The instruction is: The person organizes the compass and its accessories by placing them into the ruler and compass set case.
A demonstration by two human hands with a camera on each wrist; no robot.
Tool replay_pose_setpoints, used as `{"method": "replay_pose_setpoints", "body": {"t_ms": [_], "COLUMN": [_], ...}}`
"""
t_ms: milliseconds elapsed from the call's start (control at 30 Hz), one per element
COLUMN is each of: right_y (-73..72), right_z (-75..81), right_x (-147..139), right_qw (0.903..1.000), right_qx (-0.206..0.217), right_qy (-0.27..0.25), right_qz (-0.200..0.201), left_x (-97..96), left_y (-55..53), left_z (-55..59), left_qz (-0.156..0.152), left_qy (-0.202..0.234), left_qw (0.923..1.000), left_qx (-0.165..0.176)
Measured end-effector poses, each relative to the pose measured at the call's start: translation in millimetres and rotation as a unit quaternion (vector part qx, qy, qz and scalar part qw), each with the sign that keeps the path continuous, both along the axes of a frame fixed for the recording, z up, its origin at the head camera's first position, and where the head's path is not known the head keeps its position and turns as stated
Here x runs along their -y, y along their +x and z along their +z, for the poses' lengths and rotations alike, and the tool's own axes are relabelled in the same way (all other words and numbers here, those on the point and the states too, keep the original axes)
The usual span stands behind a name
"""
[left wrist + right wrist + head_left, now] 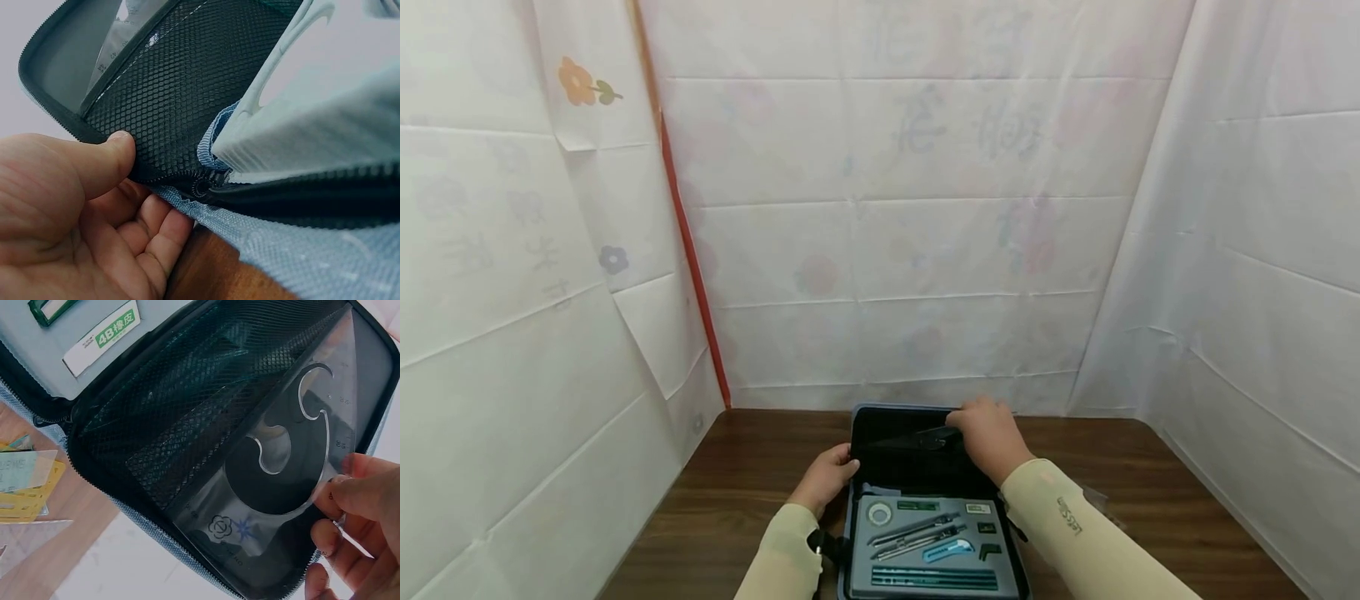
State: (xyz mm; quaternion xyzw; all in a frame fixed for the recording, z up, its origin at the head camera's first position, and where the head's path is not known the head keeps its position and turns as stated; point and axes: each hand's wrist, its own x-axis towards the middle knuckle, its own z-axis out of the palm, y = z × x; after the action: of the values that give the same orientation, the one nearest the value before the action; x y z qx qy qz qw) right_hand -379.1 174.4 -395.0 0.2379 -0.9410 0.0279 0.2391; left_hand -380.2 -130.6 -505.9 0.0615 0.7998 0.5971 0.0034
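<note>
A zipped pencil case (845, 575) stands open on the table, its lid raised at the back. My left hand (827, 479) holds the lid's left edge near the hinge, thumb inside on the black mesh pocket (169, 94) and fingers behind. At the lid's upper right, my right hand (988, 433) pinches a clear set square (206, 506) with curved cutouts. The set square's lower part lies behind the mesh. A grey insert (865, 575) in the base bears a tape roll (879, 513), drawing tools (917, 537), a blue cutter (948, 550) and several pencils (932, 577).
A yellow stencil (31, 494) and other clear plastic pieces lie on the wooden table (700, 533), right of the case. A white eraser (103, 337) sits in the insert near the hinge. White sheets (887, 250) hang around the table's back and sides.
</note>
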Motion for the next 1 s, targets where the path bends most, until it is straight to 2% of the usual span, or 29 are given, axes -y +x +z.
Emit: {"method": "replay_pose_setpoints", "body": {"t_ms": [200,433,533,667,800,1000], "right_y": [-0.2,5.7,10.5,15.0,13.1,8.6], "right_z": [0.0,-1.0,-8.0,-26.2,-41.4,-50.9], "right_x": [1,2,3,4,5,10], "right_qw": [0.9999,0.9982,0.9971,0.9928,0.9909,0.9909], "right_qx": [0.002,0.034,0.005,-0.054,-0.086,-0.104], "right_qy": [0.010,0.050,0.076,0.107,0.104,0.084], "right_qz": [0.002,-0.001,0.000,0.005,0.000,0.014], "left_x": [2.7,2.5,1.6,2.0,3.5,7.9], "left_y": [1.6,2.0,2.4,1.3,-0.5,2.5], "left_z": [1.8,-0.3,-2.1,-1.1,0.8,-3.3], "left_qz": [-0.003,-0.002,0.005,0.006,0.004,0.009], "left_qy": [0.002,-0.002,-0.007,-0.004,-0.003,-0.003], "left_qw": [1.0000,1.0000,1.0000,1.0000,1.0000,0.9999], "left_qx": [-0.003,0.003,0.005,0.006,0.003,0.012]}}
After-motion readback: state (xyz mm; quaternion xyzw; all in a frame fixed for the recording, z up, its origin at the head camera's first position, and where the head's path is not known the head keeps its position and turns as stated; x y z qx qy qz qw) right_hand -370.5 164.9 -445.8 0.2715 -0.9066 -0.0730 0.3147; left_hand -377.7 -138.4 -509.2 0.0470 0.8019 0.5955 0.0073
